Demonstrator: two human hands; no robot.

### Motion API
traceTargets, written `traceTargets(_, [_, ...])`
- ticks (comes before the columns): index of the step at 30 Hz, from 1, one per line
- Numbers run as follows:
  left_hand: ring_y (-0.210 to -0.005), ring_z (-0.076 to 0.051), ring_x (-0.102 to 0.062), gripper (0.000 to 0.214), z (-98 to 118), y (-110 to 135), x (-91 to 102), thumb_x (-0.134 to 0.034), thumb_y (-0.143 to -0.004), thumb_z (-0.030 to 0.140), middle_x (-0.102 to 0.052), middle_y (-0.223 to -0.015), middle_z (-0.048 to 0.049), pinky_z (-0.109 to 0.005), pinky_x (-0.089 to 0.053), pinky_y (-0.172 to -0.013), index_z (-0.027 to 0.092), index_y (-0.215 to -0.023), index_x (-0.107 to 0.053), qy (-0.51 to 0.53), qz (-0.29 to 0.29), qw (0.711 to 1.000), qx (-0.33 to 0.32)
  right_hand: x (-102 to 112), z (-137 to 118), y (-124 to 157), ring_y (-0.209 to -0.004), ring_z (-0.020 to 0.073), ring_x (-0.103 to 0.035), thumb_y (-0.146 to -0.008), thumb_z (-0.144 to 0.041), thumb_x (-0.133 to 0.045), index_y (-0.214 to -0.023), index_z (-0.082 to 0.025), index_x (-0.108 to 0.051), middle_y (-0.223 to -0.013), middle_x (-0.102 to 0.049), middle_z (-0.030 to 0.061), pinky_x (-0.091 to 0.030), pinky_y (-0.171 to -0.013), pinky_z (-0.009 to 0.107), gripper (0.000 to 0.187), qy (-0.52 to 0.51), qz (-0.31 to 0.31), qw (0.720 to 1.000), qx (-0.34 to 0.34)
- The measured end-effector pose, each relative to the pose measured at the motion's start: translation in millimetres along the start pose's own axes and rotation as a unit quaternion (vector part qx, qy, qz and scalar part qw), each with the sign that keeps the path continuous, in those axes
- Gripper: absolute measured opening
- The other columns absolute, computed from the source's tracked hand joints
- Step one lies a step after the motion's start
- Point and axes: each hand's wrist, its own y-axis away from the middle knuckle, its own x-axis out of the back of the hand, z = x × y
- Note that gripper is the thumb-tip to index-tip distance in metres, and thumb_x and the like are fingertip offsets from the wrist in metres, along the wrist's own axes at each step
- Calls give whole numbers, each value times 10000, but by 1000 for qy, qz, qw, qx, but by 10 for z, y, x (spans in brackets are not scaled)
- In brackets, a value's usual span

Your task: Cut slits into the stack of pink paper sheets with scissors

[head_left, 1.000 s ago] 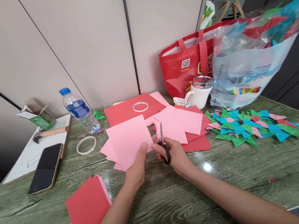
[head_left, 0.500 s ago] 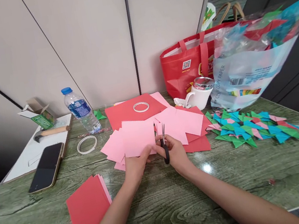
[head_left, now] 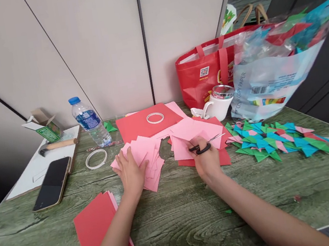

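Note:
My left hand (head_left: 130, 171) lies flat with spread fingers on a loose pile of small pink paper squares (head_left: 147, 160) on the green table (head_left: 200, 218). My right hand (head_left: 204, 158) grips black-handled scissors (head_left: 203, 146), blades pointing right. It rests on a second heap of pink and red sheets (head_left: 198, 134). The two hands are apart, each on its own pile.
A red and pink paper stack (head_left: 99, 230) lies near the front left. Phone (head_left: 51, 183), tape rings (head_left: 96, 158), water bottle (head_left: 89, 121) and small box (head_left: 45, 129) sit left. Folded green, blue and pink pieces (head_left: 275, 139), white mug (head_left: 220, 102), red bag (head_left: 206, 69) and plastic bag (head_left: 272, 66) are right.
The pink sheet held up and cut between both hands is now down on the left pile. My left hand has flattened on it. My right hand carried the scissors right onto the other heap.

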Motion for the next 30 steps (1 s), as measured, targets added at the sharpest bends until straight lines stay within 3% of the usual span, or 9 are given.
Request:
traceTargets(5, [-1178,-322,-342,552,-64,-39,-53,-454,-761,396,-379,-1263,-210,-525,-304,-880,148,-1242,-345,-13,-4,1000,-4,-34,28,123,-765,176,-626,-665,-306,-618,-783,-176,-483,-769,-631,42,-489,-710,349,221,-14,-63,994,-94])
traceTargets(9, [-1134,-296,-405,357,-52,-46,-26,-360,-817,286,-479,-1182,-183,-520,-284,-893,153,-1128,-474,26,17,999,-6,-72,31,256,-821,179,-614,-656,-310,-658,-864,-192,-484,-849,-640,45,-474,-764,360,295,33,-159,986,-37])
traceTargets(13, [-1138,-208,-422,319,22,-26,75,-272,-856,216,-542,-1144,-98,-447,-192,-981,198,-1071,-508,160,163,972,-55,-74,19,320,-937,191,-567,-690,-320,-637,-922,-194,-502,-985,-611,74,-443,-834,380,296,92,-239,966,31])
traceTargets(15, [-1095,-175,-452,300,77,13,131,-279,-863,241,-541,-1139,-80,-348,-291,-927,197,-1058,-502,236,215,943,-92,-66,20,323,-946,201,-559,-705,-332,-622,-967,-192,-502,-1007,-600,88,-440,-837,396,321,108,-252,961,36])
traceTargets(18, [-741,-130,-528,230,150,87,188,-323,-855,286,-588,-806,-20,-240,-382,-662,195,-863,-534,283,189,935,-96,-57,28,307,-934,202,-557,-706,-332,-621,-1000,-193,-504,-1005,-597,92,-437,-835,400,346,121,-247,960,47])
traceTargets(20, [-549,-104,-425,233,182,119,208,-344,-848,310,-475,-597,27,-220,-329,-530,193,-715,-496,301,158,937,-84,-55,31,295,-941,202,-551,-698,-317,-630,-1007,-199,-509,-1005,-596,87,-435,-832,392,352,133,-240,960,58])
traceTargets(25, [-504,-97,-323,309,222,110,217,-362,-835,362,-319,-523,42,-215,-269,-468,189,-581,-395,353,104,929,-51,-58,25,291,-826,179,-567,-636,-287,-673,-996,-204,-539,-896,-607,53,-473,-714,323,392,156,-240,957,41])
traceTargets(27, [-544,-98,-383,274,230,94,196,-375,-830,362,-391,-564,34,-209,-312,-501,186,-634,-452,372,94,923,-43,-66,13,305,-682,147,-558,-603,-285,-692,-951,-194,-561,-765,-596,21,-479,-597,274,383,160,-244,956,15])
traceTargets(30, [-817,-132,-522,289,238,78,142,-467,-790,341,-550,-918,-32,-236,-408,-685,204,-1046,-464,430,100,896,-40,-82,-24,336,-557,117,-512,-585,-293,-703,-892,-177,-569,-659,-567,-6,-457,-489,241,354,157,-229,961,7])
